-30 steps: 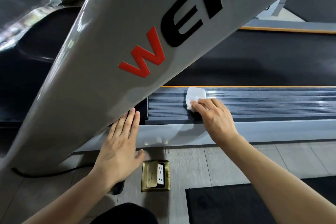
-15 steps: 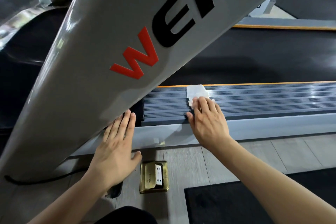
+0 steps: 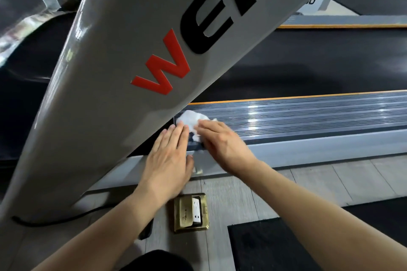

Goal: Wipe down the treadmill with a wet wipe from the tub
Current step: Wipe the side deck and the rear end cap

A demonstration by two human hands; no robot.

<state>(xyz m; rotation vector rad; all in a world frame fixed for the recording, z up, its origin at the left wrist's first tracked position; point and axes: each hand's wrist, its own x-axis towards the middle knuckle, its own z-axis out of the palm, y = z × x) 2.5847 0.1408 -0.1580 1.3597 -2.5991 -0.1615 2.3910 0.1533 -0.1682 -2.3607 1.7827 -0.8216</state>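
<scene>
Under the fingers [image 3: 203, 126] of the right hand [image 3: 222, 145] a white wet wipe [image 3: 191, 120] is pressed onto the ribbed side rail [image 3: 308, 114] of the treadmill, at the rail's front end just beside the grey upright [image 3: 123, 68]. Most of the crumpled wipe is seen beyond and to the left of the fingertips; a lower part is seen between the two hands. The right fingers are held roughly straight and close together, laid flat over the wipe. The left hand [image 3: 169, 158] is laid flat with fingers straight and together, its fingertips touching or nearly touching the wipe's near edge; which cannot be told. Beyond the rail, an orange strip and the black running belt [image 3: 308, 68] are noted. On the floor below the hands, a brass floor socket [image 3: 191, 212] is seen with its lid raised, with a black mat [image 3: 275, 246] to its right.
</scene>
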